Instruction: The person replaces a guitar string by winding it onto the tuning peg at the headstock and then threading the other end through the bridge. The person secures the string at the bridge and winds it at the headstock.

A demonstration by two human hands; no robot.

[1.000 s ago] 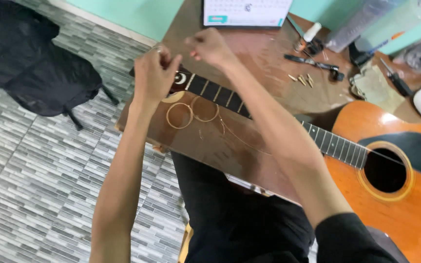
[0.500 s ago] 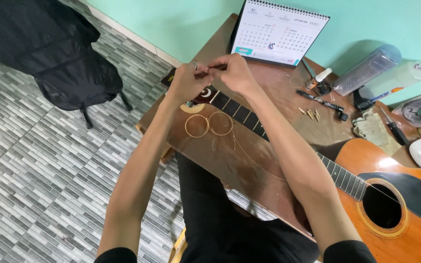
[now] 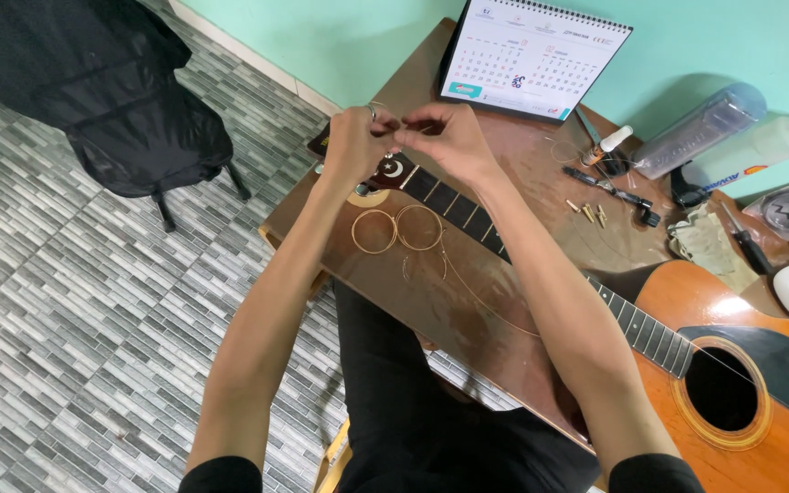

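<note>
An orange acoustic guitar (image 3: 732, 365) lies across a brown wooden table (image 3: 468, 301), its dark neck (image 3: 468, 219) running up-left to the headstock (image 3: 385, 173). Both hands meet just above the headstock. My left hand (image 3: 353, 141) and my right hand (image 3: 445, 137) pinch a thin guitar string (image 3: 393, 123) between their fingertips. Two coiled bronze strings (image 3: 396, 228) lie on the table below the neck, and a loose string (image 3: 477, 292) trails from them toward the guitar body. The tuning pegs are mostly hidden by the hands.
A desk calendar (image 3: 536, 55) stands at the table's far edge. Bridge pins (image 3: 588, 212), a small bottle (image 3: 606, 144), a dark tool (image 3: 614, 192), a cloth (image 3: 710, 246) and plastic bottles (image 3: 719, 137) lie at the right. A black chair with a bag (image 3: 93, 82) stands on the tiled floor, left.
The view has tilted up, showing the whole calendar. Both hands have drawn together over the headstock, fingertips now pinching the string.
</note>
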